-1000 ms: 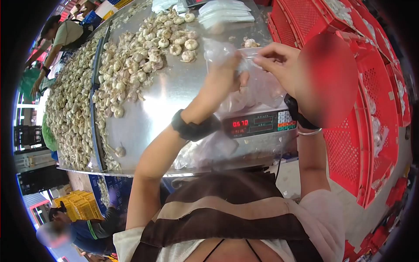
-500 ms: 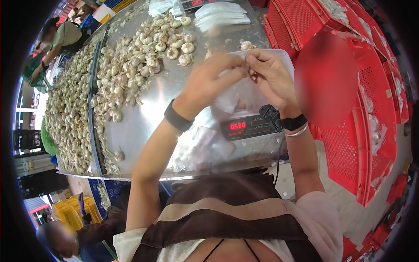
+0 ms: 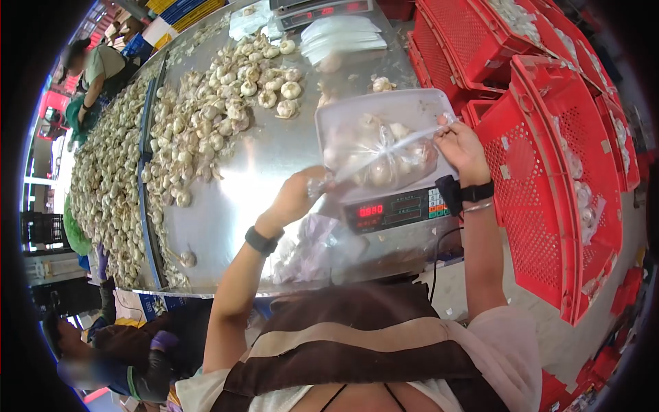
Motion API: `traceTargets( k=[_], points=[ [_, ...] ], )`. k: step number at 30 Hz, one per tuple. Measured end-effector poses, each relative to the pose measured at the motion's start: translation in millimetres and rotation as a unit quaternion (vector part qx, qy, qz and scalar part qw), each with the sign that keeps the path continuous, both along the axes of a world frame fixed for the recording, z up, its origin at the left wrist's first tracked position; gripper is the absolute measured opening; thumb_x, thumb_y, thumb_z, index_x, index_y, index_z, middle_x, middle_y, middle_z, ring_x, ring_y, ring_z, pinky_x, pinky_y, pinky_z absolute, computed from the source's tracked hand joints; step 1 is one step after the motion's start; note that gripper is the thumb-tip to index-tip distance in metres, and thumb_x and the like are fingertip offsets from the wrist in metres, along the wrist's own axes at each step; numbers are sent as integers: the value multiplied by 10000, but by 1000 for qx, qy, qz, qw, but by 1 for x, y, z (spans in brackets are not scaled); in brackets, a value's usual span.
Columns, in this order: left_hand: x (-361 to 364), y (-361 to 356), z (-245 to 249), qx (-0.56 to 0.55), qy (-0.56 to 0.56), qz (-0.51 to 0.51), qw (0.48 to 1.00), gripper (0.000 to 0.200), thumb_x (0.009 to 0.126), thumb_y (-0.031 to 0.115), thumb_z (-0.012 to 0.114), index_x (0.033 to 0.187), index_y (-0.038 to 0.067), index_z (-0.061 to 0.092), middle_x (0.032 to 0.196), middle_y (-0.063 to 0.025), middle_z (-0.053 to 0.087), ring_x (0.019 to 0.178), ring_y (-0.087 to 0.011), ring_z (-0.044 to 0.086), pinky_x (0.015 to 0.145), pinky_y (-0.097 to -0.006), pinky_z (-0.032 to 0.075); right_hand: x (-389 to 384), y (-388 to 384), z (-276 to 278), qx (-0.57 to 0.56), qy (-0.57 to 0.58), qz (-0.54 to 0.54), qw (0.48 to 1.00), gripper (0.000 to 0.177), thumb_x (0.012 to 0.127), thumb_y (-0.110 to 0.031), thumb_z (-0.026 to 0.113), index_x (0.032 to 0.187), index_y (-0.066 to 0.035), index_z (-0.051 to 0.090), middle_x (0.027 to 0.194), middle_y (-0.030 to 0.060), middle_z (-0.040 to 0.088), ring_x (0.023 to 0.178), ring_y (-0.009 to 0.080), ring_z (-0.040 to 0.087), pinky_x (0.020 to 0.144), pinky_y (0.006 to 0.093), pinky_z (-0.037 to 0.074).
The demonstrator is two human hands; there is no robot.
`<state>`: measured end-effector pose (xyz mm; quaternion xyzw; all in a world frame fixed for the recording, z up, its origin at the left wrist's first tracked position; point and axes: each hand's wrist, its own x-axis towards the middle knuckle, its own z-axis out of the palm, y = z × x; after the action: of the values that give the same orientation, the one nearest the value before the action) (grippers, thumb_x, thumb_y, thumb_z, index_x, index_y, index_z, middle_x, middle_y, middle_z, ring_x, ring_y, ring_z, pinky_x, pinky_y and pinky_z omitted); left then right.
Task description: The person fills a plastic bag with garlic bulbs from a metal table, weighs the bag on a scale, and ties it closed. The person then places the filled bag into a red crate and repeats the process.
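Note:
A clear plastic bag of garlic bulbs (image 3: 384, 168) rests on the white weighing tray (image 3: 336, 113), its twisted top stretched out in two strands that meet at a gathered middle. My left hand (image 3: 300, 198) grips one strand at the tray's near left corner, fingers closed. On the other side, my right hand (image 3: 464, 151) pinches the opposite strand by the tray's right edge. Below the tray, the scale's panel (image 3: 384, 211) glows with red digits. A dark wristband sits on each wrist.
Loose garlic bulbs (image 3: 213, 113) are heaped on the metal table (image 3: 233, 206), with more beyond a divider bar (image 3: 145, 154). Flat plastic bags (image 3: 343, 38) lie near a second scale (image 3: 322, 12). Red crates (image 3: 535, 206) stand right. Two people work on the left.
My hands were close together above the tray; they have moved apart, left hand toward me and leftward, right hand to the right, drawing the bag's strands taut. The bag is now visible.

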<state>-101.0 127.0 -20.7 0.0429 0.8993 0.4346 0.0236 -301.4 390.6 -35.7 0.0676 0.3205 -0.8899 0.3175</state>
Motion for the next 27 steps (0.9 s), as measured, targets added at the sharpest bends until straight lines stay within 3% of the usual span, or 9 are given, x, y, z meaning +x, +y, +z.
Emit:
traceTargets(
  k=[4, 9, 14, 19, 20, 22, 25, 26, 27],
  points=[
    [-37, 15, 28, 363, 26, 76, 928, 270, 792, 213, 612, 972, 14, 587, 849, -64, 617, 762, -123, 573, 710, -256, 444, 25, -36, 84, 4, 323, 110, 940, 187, 780, -10, 546, 965, 5, 524, 1017, 81, 513, 924, 128, 495, 822, 239, 380],
    [-75, 58, 64, 244, 86, 31, 965, 246, 733, 100, 674, 942, 1, 589, 770, -51, 618, 730, -103, 572, 612, -232, 459, 56, -76, 116, 200, 646, 171, 716, 96, 768, -24, 567, 849, -8, 615, 1056, 55, 566, 951, 99, 503, 818, 219, 385],
    [-76, 45, 56, 306, 44, 110, 945, 92, 739, 8, 641, 792, -20, 571, 770, -33, 570, 656, -103, 550, 603, -238, 461, 41, -38, 81, 332, 487, 159, 792, 173, 729, 6, 587, 893, -2, 644, 796, 63, 620, 715, 100, 564, 615, 224, 450],
    [-65, 68, 62, 22, 272, -25, 962, 259, 611, -128, 555, 827, 15, 567, 833, -100, 557, 789, -245, 570, 669, -285, 460, 66, -63, 27, 236, 479, 36, 845, 288, 669, 117, 502, 898, 7, 637, 731, 66, 622, 658, 88, 573, 549, 249, 451],
    [-60, 74, 67, -18, 302, -34, 953, 316, 572, -159, 527, 832, 16, 566, 849, -111, 548, 816, -274, 561, 690, -298, 457, 67, -65, 27, 262, 469, -1, 843, 195, 669, 91, 520, 822, 29, 624, 709, 85, 610, 611, 103, 560, 521, 272, 428],
    [-56, 79, 63, -15, 320, -24, 947, 344, 556, -200, 497, 817, 11, 572, 846, -103, 548, 821, -261, 556, 699, -298, 455, 67, -66, 41, 410, 592, -78, 689, 45, 688, 31, 584, 678, 41, 542, 706, 61, 588, 633, 113, 519, 550, 263, 405],
    [-52, 71, 48, 25, 291, 45, 955, 249, 601, -131, 513, 790, 13, 585, 831, -109, 539, 813, -257, 532, 710, -306, 434, 57, -84, 9, 412, 625, -155, 644, 97, 714, -14, 600, 658, 33, 535, 594, -13, 501, 594, 42, 441, 508, 251, 357],
    [-54, 64, 43, 52, 286, 74, 954, 214, 617, -103, 518, 782, 13, 588, 823, -108, 536, 808, -256, 523, 719, -309, 424, 57, -80, 19, 416, 625, -162, 640, 97, 714, -14, 600, 658, 33, 535, 594, -13, 501, 594, 42, 441, 508, 251, 357],
    [-54, 57, 42, 27, 287, 108, 951, 165, 636, -59, 527, 773, 12, 583, 804, -109, 536, 797, -256, 515, 738, -316, 409, 60, -76, 34, 330, 573, -36, 750, 118, 717, -34, 611, 652, 26, 532, 596, -18, 492, 592, 37, 430, 512, 251, 358]
  ],
)
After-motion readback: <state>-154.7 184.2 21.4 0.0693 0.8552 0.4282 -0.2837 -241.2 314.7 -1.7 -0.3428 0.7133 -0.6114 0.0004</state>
